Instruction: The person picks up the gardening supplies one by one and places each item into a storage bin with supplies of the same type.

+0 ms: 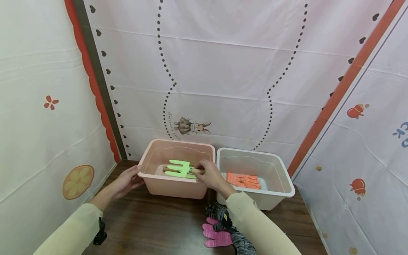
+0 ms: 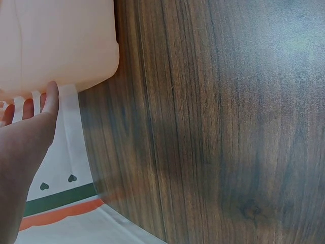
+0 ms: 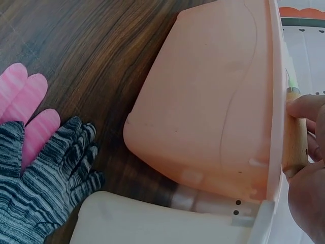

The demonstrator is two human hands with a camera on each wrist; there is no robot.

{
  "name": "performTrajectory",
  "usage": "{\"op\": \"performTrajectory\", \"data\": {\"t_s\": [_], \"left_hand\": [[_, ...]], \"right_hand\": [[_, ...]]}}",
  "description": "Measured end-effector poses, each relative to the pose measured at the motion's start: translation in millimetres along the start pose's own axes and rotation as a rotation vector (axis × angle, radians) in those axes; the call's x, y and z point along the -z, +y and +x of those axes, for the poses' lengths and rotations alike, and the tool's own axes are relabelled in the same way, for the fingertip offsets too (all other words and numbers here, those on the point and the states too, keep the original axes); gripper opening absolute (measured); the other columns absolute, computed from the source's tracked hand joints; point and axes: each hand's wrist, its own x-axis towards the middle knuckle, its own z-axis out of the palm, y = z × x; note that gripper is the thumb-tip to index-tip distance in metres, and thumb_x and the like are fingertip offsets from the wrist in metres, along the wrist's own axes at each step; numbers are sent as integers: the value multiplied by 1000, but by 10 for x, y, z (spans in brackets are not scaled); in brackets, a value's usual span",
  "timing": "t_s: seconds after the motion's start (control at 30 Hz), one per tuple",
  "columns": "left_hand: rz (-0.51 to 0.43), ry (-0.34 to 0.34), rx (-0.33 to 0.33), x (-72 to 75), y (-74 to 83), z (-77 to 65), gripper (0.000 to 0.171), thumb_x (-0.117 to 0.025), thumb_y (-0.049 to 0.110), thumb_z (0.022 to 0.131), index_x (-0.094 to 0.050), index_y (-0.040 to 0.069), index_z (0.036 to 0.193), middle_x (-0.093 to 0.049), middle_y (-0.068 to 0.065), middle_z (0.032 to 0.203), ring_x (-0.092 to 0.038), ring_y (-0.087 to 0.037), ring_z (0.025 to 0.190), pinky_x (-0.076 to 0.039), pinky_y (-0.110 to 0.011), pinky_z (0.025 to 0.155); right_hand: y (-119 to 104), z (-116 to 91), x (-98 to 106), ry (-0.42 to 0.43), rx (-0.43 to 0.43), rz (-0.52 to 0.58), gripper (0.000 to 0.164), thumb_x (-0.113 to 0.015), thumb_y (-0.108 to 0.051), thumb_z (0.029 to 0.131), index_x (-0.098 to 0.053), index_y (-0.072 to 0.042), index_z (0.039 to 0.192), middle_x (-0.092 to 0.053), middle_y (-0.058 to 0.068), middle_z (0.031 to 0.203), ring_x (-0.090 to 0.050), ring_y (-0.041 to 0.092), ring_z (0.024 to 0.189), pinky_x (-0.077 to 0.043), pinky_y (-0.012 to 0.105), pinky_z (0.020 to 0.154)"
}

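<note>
My right hand (image 1: 210, 174) grips the wooden handle of a bright green hand fork (image 1: 181, 169), held over the pink bin (image 1: 178, 189) with its tines pointing left. Under the fork, another wooden-handled tool (image 1: 169, 169) lies in the bin, partly hidden. In the right wrist view, thumb and fingers close around the pale wooden handle (image 3: 294, 137) beside the bin's rim. My left hand (image 1: 127, 181) rests against the bin's left end at the rim. The left wrist view shows its fingers (image 2: 51, 101) fairly straight along the outer wall.
A white bin (image 1: 274, 202) stands right of the pink one, holding orange gloves (image 1: 243, 180). Before it on the dark wooden table (image 1: 153, 226) lie a pink glove (image 1: 218, 235) and black-and-grey knitted gloves (image 1: 220, 214), partly under my right forearm. Printed cloth walls (image 1: 223, 71) enclose the table.
</note>
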Motion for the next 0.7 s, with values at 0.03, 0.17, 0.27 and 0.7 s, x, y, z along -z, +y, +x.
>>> {"op": "performTrajectory", "data": {"t_s": [0.03,0.17,0.27,0.7], "left_hand": [[-1,2,2,3,-3,-1,76,-39,43,116,-3,3,169,-9,-27,174,-19,-43,158,-30,-61,123],[-2,2,4,6,-10,-6,77,-39,44,116,-2,3,169,-8,-27,174,-18,-43,158,-29,-62,123],[-10,7,11,2,-4,-7,76,-40,43,116,-3,4,170,-8,-26,174,-17,-43,158,-29,-62,123],[-12,11,22,-1,-1,11,74,-37,41,117,-1,4,169,-9,-27,174,-19,-43,157,-29,-62,123]], "right_hand": [[2,7,-13,0,-3,3,17,-80,-10,94,-74,-9,110,-69,2,107,-64,14,92,-58,31,82],[12,33,-55,2,-7,-3,16,-80,-10,95,-74,-10,110,-70,2,108,-64,14,92,-58,32,83],[20,43,-78,2,-7,-5,16,-80,-11,95,-74,-10,110,-70,2,108,-64,14,93,-58,32,83],[33,33,-129,-2,-5,1,17,-78,-10,96,-74,-7,113,-70,5,110,-64,16,96,-58,34,85]]}}
